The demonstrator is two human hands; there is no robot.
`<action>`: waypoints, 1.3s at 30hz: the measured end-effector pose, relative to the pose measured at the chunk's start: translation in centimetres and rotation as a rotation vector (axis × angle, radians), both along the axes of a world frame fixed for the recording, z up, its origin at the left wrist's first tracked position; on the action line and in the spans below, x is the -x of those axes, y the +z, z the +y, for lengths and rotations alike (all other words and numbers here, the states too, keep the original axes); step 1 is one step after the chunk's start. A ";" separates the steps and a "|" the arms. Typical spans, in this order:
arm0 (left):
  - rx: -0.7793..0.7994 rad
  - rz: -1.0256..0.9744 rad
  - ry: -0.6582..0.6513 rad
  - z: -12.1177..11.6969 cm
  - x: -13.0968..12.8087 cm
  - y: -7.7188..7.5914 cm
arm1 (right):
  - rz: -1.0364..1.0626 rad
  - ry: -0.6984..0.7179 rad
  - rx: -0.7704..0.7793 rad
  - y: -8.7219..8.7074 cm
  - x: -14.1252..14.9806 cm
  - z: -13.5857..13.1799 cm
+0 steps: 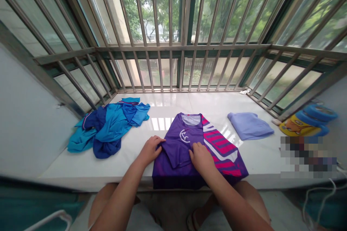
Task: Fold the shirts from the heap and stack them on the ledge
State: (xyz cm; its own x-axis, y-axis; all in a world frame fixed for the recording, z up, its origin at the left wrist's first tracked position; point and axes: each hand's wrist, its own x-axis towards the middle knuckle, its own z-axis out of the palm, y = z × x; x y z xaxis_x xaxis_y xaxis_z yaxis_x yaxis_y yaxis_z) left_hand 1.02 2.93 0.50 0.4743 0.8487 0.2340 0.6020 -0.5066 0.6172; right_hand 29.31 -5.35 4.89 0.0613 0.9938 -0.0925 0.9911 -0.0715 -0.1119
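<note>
A purple sports shirt [180,151] with a pink-and-white striped side and a white logo lies in front of me, neck opening away from me. Its lower part hangs over the front edge of the white ledge [130,166]. The left sleeve is turned inward across the chest. Thumb and fingers of my left hand [151,150] pinch the sleeve near the shirt's left side. My right hand [202,157] is closed on the sleeve's other end, at the middle of the shirt; its fingertips are partly hidden.
Crumpled blue clothes [114,126] lie on the left. On the right are a folded lavender cloth [251,125], a blue-and-yellow container [306,121] and a blurred-out patch. Metal window bars [180,47] close off the back, and a white cord [320,189] hangs at lower right.
</note>
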 end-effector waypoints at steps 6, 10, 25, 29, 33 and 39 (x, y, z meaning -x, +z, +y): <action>0.016 -0.084 0.081 0.0 0.7 -0.4 | 0.186 0.055 0.027 1.7 -0.2 -1.2; 0.003 -0.074 0.084 -0.3 0.3 -0.4 | 0.229 0.032 0.086 2.0 0.0 -2.1; -0.163 0.051 0.213 -0.7 -0.5 -0.2 | 0.084 0.260 -0.047 -1.3 3.4 10.3; -0.206 0.124 0.271 -0.6 -0.5 -0.6 | 0.106 0.225 0.016 -2.5 4.3 14.3; -0.194 0.136 0.323 -0.5 -0.2 -1.0 | 0.121 0.230 0.010 -2.5 4.4 15.6; 0.136 0.128 0.566 2.5 1.5 0.3 | 0.090 0.092 -0.063 0.7 -2.4 17.3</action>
State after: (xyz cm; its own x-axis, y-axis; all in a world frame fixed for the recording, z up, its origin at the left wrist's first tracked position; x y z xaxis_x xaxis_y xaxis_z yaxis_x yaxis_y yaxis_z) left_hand -0.49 5.45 0.78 -0.0430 0.9962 0.0761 0.8290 -0.0069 0.5592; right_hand 31.74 11.97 5.55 -0.0362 0.9989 -0.0307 0.9789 0.0292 -0.2024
